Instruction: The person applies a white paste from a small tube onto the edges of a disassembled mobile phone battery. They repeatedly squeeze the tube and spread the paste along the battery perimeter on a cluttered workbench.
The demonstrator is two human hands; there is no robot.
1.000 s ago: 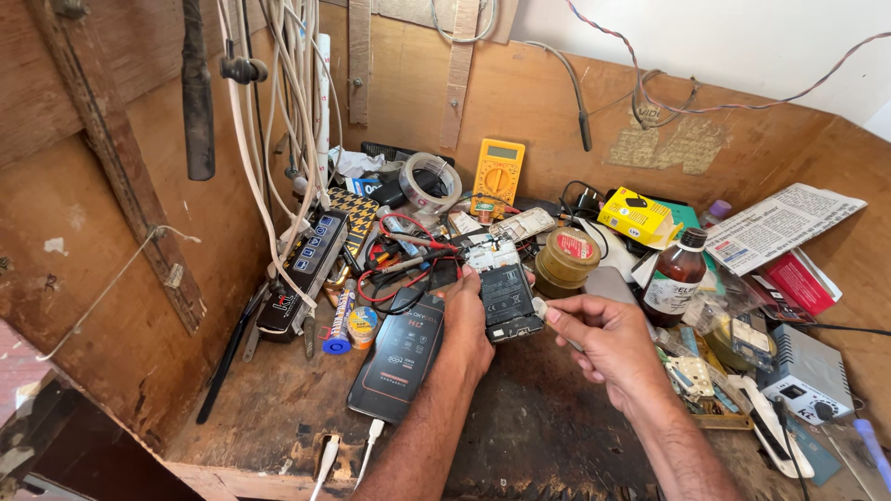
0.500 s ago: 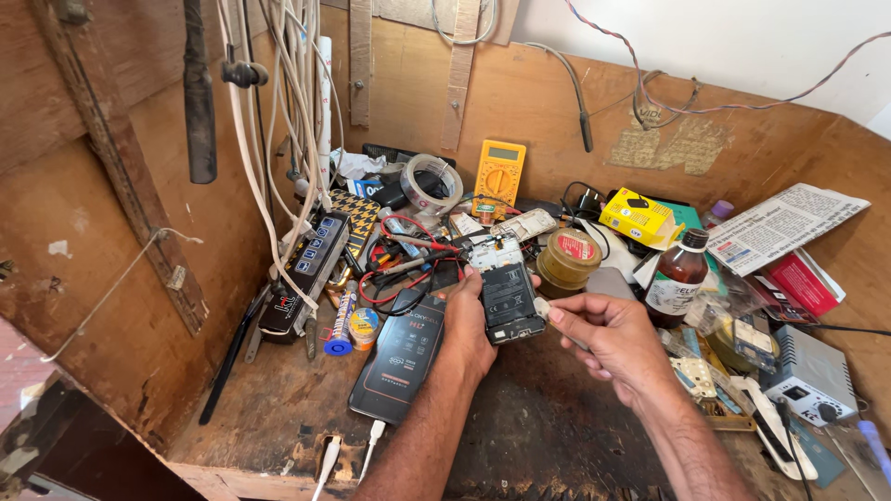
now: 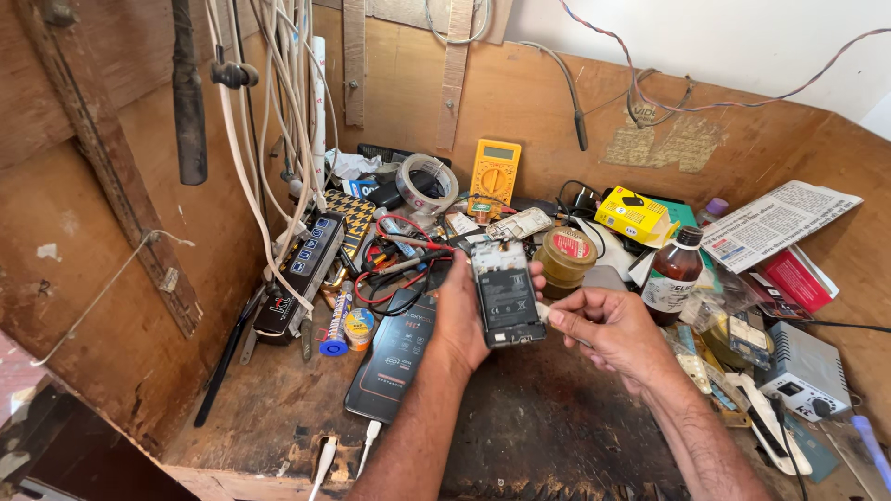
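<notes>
My left hand [image 3: 461,315] holds an opened phone [image 3: 506,292] upright above the bench, its dark insides and battery facing me. My right hand [image 3: 603,325] is just right of it, fingers pinched against the phone's lower right edge on a small pale thing that is too small to name. A black phone box or flat black slab [image 3: 394,357] lies on the wooden bench under my left wrist.
A yellow multimeter [image 3: 493,176], tape roll [image 3: 427,184], lidded jar [image 3: 566,260], brown bottle [image 3: 672,271], yellow box [image 3: 631,213] and newspaper [image 3: 775,223] crowd the back. White cables [image 3: 278,139] hang at left over a black power strip [image 3: 302,274]. A white device [image 3: 803,366] sits at right.
Both hands have shifted slightly; my right hand has closed in on the phone's lower right edge. The phone stays held upright.
</notes>
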